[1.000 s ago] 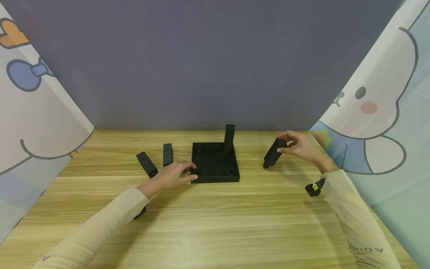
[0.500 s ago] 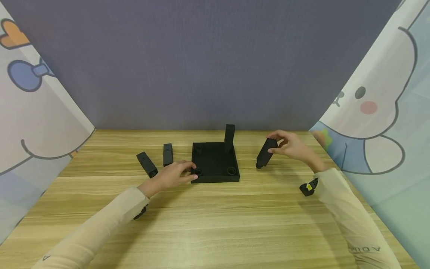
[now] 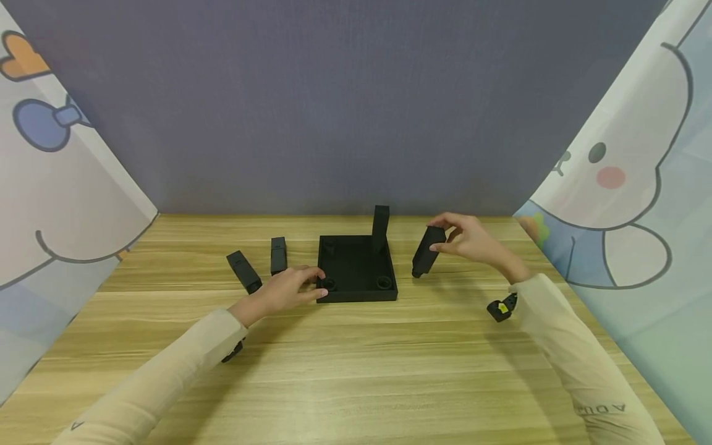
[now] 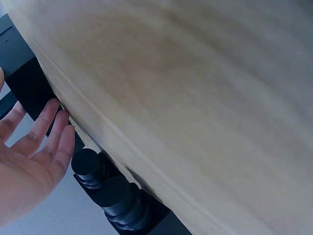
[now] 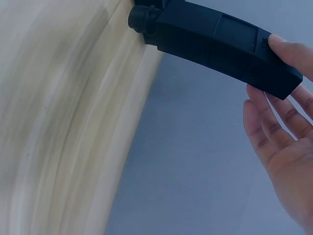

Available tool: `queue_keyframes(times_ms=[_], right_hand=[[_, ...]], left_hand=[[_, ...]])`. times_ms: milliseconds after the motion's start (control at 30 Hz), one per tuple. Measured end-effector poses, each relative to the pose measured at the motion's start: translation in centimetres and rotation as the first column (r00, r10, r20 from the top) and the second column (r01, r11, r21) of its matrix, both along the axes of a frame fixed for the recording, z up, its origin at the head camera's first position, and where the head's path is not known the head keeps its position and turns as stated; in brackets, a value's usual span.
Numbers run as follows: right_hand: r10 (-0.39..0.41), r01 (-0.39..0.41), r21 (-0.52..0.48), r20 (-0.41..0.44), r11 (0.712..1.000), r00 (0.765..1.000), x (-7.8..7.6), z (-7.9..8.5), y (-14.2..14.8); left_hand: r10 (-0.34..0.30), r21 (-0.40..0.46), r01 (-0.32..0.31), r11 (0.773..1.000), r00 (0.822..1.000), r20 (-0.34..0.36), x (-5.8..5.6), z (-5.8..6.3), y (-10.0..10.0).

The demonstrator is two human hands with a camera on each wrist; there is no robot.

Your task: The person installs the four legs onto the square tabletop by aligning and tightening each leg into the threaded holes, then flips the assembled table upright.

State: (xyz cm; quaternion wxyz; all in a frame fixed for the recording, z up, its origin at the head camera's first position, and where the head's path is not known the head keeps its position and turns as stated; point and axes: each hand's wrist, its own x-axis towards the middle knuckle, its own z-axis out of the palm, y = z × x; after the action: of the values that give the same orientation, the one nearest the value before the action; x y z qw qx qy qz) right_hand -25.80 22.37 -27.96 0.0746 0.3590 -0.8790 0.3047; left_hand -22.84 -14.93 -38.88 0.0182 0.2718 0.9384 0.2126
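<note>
In the head view my right hand (image 3: 466, 238) holds a black square post (image 3: 427, 252) above the table, to the right of a black tray (image 3: 356, 296). The post tilts, its round-pegged end down. My right wrist view shows thumb and fingers pinching the post (image 5: 210, 39) by the end away from its peg. At the tray's front left corner, my left hand (image 3: 286, 288) rests its fingertips and thumb on the edge. Those fingers look fairly straight in the left wrist view. Another post (image 3: 380, 228) stands upright in the tray's far right corner. Round sockets (image 3: 384, 282) show at other corners.
Two more black posts lie left of the tray, one slanted (image 3: 243, 272) and one (image 3: 278, 255) nearer to it, partly behind my left hand. A wooden table (image 3: 356, 371) bears everything. A grey panel (image 3: 345, 111) rises behind, with printed cloth (image 3: 634, 185) at the sides.
My right hand has moved left with the post, bringing it closer to the tray. The left hand, the tray and the other posts have stayed where they were.
</note>
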Motion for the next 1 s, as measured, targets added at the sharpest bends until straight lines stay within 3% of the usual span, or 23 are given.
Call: queue_keyframes(times_ms=[333, 633, 1000], right_hand=[[0.029, -0.029, -0.001, 0.021, 1.000, 0.999, 0.0, 0.7, -1.4], [0.064, -0.064, -0.015, 0.016, 0.998, 0.998, -1.9, -0.8, -1.7], [0.146, -0.146, -0.040, 0.009, 0.988, 0.989, -1.5, -1.1, -3.5]], left_hand=[[0.006, -0.003, -0.006, 1.000, 1.000, 0.011, 0.0, 0.1, 0.0], [0.005, 0.002, -0.005, 1.000, 1.000, 0.017, 0.0, 0.2, 0.0], [-0.002, 0.006, 0.002, 1.000, 1.000, 0.013, -0.1, 0.1, 0.0]])
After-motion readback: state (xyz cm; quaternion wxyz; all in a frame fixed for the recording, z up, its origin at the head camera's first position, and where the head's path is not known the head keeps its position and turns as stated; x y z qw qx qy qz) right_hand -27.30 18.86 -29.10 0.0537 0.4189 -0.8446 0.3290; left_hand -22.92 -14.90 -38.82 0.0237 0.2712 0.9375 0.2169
